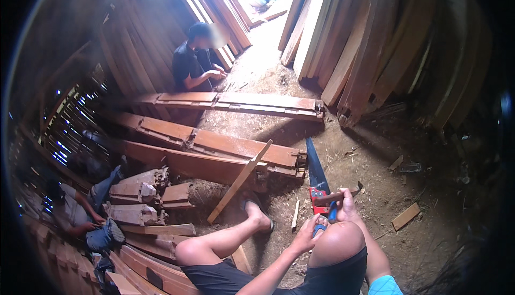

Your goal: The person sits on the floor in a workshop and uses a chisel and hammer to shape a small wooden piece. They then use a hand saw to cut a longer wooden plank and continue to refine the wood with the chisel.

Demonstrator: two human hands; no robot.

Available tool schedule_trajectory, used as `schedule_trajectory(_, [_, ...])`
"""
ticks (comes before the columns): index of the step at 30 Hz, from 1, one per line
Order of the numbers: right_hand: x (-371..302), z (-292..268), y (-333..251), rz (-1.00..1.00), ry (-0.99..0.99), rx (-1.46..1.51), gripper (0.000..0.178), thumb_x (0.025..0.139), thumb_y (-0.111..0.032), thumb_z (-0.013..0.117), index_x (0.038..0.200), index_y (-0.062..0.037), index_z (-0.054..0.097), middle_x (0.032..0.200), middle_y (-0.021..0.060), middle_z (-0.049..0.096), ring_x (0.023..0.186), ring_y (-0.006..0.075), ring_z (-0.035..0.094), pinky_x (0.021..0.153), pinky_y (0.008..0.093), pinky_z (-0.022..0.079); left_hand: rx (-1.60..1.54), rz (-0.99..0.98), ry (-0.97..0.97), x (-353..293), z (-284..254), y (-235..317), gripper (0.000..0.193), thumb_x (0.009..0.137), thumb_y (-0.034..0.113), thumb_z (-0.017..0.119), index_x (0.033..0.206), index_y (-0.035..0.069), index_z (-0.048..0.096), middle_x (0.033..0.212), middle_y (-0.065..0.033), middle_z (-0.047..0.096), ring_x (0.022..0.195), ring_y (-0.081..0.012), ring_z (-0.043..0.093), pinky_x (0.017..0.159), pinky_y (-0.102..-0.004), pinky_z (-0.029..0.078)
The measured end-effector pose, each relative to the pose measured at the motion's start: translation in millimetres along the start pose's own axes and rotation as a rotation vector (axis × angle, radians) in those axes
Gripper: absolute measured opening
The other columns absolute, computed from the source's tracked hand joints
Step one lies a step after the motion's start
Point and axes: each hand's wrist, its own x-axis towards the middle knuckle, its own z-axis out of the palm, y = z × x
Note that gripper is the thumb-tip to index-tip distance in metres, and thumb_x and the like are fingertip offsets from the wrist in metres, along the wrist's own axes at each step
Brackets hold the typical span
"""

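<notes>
My left hand (307, 234) rests against my raised right knee, fingers curled around a small blue object (319, 230) whose kind I cannot make out. Beside the knee my right hand (348, 208) is closed on a narrow brown piece (331, 198) with a hooked, darker end; whether it is wood or a tool is unclear. Just beyond both hands lies a handsaw (317, 166), its dark blue blade pointing away and its red handle partly covered by the brown piece. Left of it, a small wood strip (295, 215) lies on the dirt.
Long jointed wooden beams (257, 146) lie across the ground ahead, with a loose plank (240, 181) leaning on them. Tall boards (370, 42) stand at the right. One person (190, 64) crouches beyond the beams; another (80, 209) sits at left. A wood offcut (406, 216) lies right.
</notes>
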Motion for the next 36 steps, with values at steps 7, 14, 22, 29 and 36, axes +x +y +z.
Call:
schedule_trajectory(7, [3, 37, 33, 0.125, -0.11, 0.007, 0.028, 0.088, -0.035, 0.054, 0.077, -0.0092, 0.05, 0.079, 0.011, 0.058, 0.073, 0.0237, 0.059, 0.071, 0.0374, 0.055, -0.141, 0.175, 0.321, 12, 7, 12, 0.069, 0.084, 0.018, 0.067, 0.141, 0.005, 0.03, 0.117, -0.0206, 0.05, 0.102, -0.037, 0.052, 0.085, -0.0447, 0.044])
schedule_trajectory(14, [10, 30, 70, 0.125, 0.044, -0.323, 0.033, 0.087, -0.04, 0.055, 0.082, -0.0081, 0.05, 0.086, 0.0129, 0.059, 0.079, 0.0266, 0.062, 0.069, 0.041, 0.055, -0.186, 0.093, 0.447, 10, 0, -3, 0.059, 0.084, 0.029, 0.068, 0.134, 0.01, 0.045, 0.106, -0.0193, 0.052, 0.093, -0.0347, 0.053, 0.078, -0.0446, 0.045])
schedule_trajectory(22, [8, 43, 68, 0.532, -0.1, -0.475, 0.047, 0.087, -0.044, 0.046, 0.114, -0.0071, 0.057, 0.096, 0.0187, 0.061, 0.071, 0.0308, 0.058, 0.076, 0.0493, 0.051, 0.071, 0.036, 0.554, -8, -43, -2, 0.039, 0.082, 0.021, 0.071, 0.114, 0.002, 0.059, 0.105, -0.0166, 0.055, 0.092, -0.0291, 0.056, 0.081, -0.0401, 0.046])
schedule_trajectory(29, [32, 49, 9, 0.291, 0.024, -0.794, 0.04, 0.085, -0.024, 0.052, 0.118, -0.0014, 0.049, 0.101, 0.0172, 0.054, 0.091, 0.0385, 0.064, 0.069, 0.0418, 0.06, -0.589, -0.305, 0.82, 8, -103, -11, 0.028, 0.088, 0.024, 0.068, 0.1, 0.0, 0.059, 0.1, -0.0077, 0.057, 0.093, -0.0157, 0.057, 0.084, -0.0277, 0.046])
schedule_trajectory(36, [48, 0, -42, -0.824, 0.52, -2.479, 0.043, 0.079, -0.014, 0.063, 0.119, -0.0095, 0.05, 0.111, 0.0119, 0.054, 0.1, 0.034, 0.057, 0.077, 0.0525, 0.047, -0.117, -0.415, 0.732, 5, -96, -74, 0.032, 0.087, 0.026, 0.071, 0.102, -0.001, 0.06, 0.094, -0.0075, 0.063, 0.084, -0.0141, 0.061, 0.077, -0.0264, 0.049])
